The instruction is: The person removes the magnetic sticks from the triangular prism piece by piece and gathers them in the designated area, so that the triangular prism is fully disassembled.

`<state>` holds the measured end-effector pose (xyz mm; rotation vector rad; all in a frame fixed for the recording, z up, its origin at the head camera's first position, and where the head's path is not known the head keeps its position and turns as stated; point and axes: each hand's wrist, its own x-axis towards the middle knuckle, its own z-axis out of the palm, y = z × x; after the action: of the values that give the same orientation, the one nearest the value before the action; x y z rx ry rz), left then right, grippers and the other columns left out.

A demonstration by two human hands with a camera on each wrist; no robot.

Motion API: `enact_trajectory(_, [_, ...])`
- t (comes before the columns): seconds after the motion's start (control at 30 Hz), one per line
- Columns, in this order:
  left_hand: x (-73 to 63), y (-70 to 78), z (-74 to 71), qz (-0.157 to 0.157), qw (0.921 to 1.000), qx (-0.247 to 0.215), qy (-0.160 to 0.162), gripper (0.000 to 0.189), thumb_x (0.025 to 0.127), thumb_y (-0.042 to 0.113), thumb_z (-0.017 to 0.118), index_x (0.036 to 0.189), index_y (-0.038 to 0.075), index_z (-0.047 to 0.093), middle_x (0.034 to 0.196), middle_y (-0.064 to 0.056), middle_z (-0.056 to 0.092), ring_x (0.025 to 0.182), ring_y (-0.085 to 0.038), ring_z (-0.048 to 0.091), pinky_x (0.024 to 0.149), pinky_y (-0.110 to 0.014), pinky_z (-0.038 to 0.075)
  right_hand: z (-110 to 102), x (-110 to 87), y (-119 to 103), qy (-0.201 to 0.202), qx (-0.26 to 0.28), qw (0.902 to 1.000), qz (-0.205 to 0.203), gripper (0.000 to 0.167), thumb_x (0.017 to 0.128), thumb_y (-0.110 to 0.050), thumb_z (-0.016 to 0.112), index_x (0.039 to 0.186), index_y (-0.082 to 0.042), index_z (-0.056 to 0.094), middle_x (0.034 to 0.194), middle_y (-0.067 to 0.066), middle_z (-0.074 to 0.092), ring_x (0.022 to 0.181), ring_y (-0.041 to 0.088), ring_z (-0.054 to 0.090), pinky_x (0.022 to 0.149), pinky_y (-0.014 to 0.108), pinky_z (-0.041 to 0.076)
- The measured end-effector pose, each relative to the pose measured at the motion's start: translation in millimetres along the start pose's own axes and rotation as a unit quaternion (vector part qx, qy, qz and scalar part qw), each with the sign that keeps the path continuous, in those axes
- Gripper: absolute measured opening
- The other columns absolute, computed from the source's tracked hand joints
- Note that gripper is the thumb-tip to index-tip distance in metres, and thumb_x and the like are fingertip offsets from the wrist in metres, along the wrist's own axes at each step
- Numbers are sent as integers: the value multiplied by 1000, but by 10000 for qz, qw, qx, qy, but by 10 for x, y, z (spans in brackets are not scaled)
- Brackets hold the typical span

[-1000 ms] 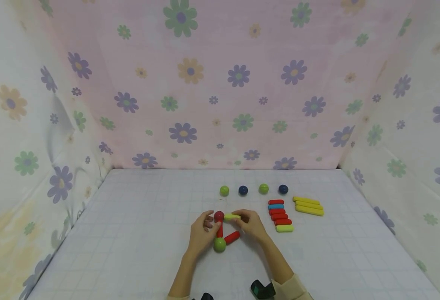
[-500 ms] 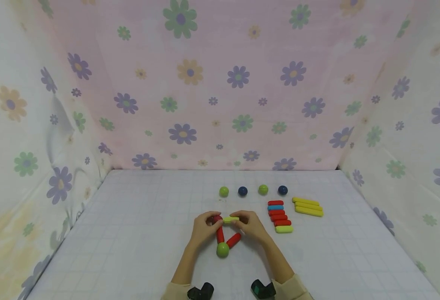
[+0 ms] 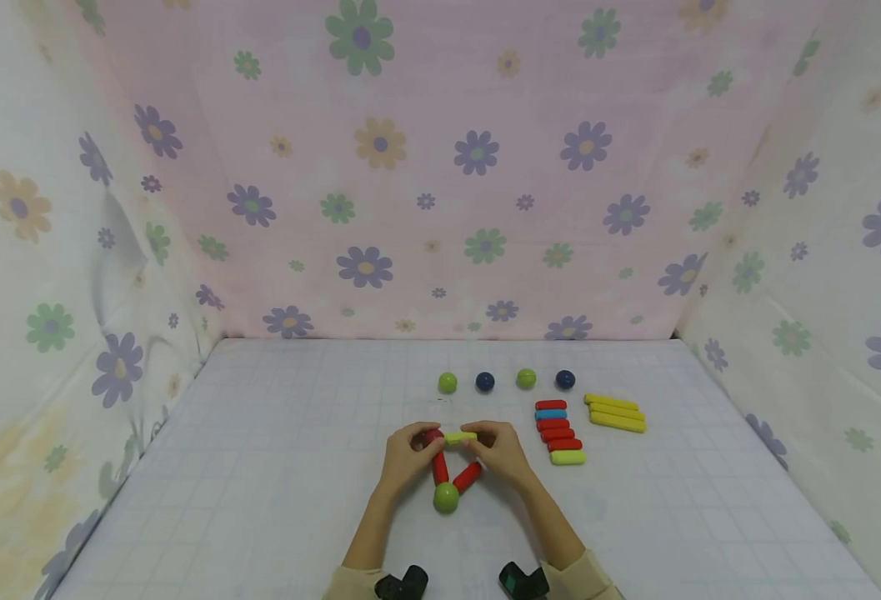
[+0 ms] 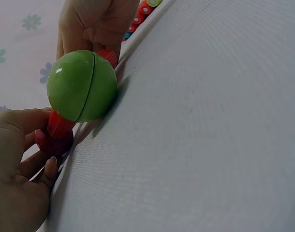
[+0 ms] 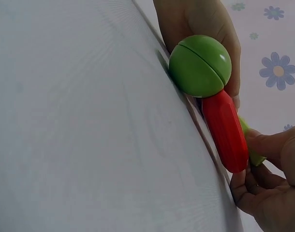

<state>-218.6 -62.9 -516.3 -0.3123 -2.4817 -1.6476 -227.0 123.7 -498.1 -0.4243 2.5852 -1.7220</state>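
My left hand grips a dark red ball, mostly covered by its fingers in the head view. My right hand pinches a short yellow-green rod, whose left end meets or nearly meets that ball. From the red ball a red rod runs to a larger green ball, nearest the body. A second red rod sticks out from the green ball towards the right hand, its far end free. The joined pieces lie on or just above the white tabletop.
Two green balls, the left one, and two dark blue balls, the left one, line up behind the hands. To the right lie a column of short rods, red, blue and yellow-green, and longer yellow rods. Flowered cloth encloses the table.
My left fingers have closed further over the red ball. The green ball end has swung slightly towards the body and right. In the last half second hardly anything has moved.
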Motion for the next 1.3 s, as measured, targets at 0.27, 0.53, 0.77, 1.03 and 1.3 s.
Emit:
enact_trajectory(0.27, [-8, -9, 3, -22, 10000, 45, 31, 28, 84, 18, 69, 108, 3, 69, 96, -6, 66, 82, -15, 52, 69, -20, 43, 28, 18, 19, 437, -275, 9987, -29, 20, 83, -2, 67, 102, 2, 70, 99, 13, 69, 83, 18, 57, 76, 24, 50])
enact_trajectory(0.53, [-8, 2, -6, 6, 10000, 14, 12, 27, 85, 17, 68, 108, 3, 68, 94, -5, 65, 81, -16, 52, 68, -20, 43, 5, 3, 34, 463, -30, 9988, 128, 20, 84, -5, 67, 104, 1, 68, 101, 10, 67, 86, 19, 58, 79, 25, 50])
enact_trajectory(0.77, [-10, -1, -9, 27, 10000, -42, 47, 27, 84, 15, 68, 107, 1, 69, 91, -5, 65, 79, -15, 52, 67, -20, 42, -83, -54, 48, 640, 184, 9972, 349, 19, 85, -8, 68, 102, -1, 66, 101, 9, 67, 90, 20, 61, 82, 27, 51])
enact_trajectory(1.03, [-12, -1, -4, -109, 9999, -39, 3, 28, 84, 16, 67, 109, 2, 68, 93, -4, 65, 81, -15, 52, 69, -20, 43, -295, -158, 49, 806, 540, 9952, 138, 24, 85, -10, 69, 105, 3, 66, 102, 15, 66, 87, 16, 59, 79, 17, 49])
enact_trajectory(1.3, [-10, -30, 7, -117, 9999, -16, 13, 27, 85, 15, 67, 109, 3, 68, 91, -4, 64, 81, -16, 51, 69, -21, 43, -543, -272, -89, 950, 992, 9901, 295, 31, 85, -5, 67, 111, 11, 61, 104, 21, 63, 80, 11, 64, 75, 18, 51])
